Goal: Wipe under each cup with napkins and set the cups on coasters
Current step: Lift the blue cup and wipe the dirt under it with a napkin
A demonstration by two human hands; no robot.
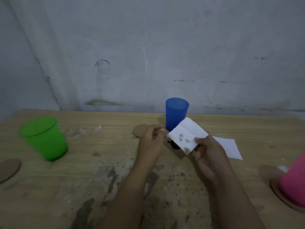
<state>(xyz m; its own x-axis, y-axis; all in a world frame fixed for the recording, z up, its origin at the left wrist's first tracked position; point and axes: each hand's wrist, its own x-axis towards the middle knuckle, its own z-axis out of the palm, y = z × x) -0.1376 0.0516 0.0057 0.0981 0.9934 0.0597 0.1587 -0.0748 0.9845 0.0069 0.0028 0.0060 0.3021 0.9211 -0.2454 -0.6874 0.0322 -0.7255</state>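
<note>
My right hand (205, 152) holds a folded white napkin (187, 135) with brown stains, raised just in front of the blue cup (176, 115) that stands upright near the wall. My left hand (151, 141) hovers beside the napkin's left corner, fingers curled, holding nothing that I can see. A round brown coaster (138, 130) lies on the table left of the blue cup, partly hidden by my left hand. A dark spill (173, 145) shows under the napkin. The green cup (44, 139) stands at the left. The pink cup (293, 180) sits on a coaster (280, 198) at the right edge.
A second white napkin (229, 147) lies flat on the wooden table (82, 171) behind my right hand. Another brown coaster (8, 169) lies at the left edge. Grey smears and dark specks mark the tabletop near me. A grey wall rises right behind the table.
</note>
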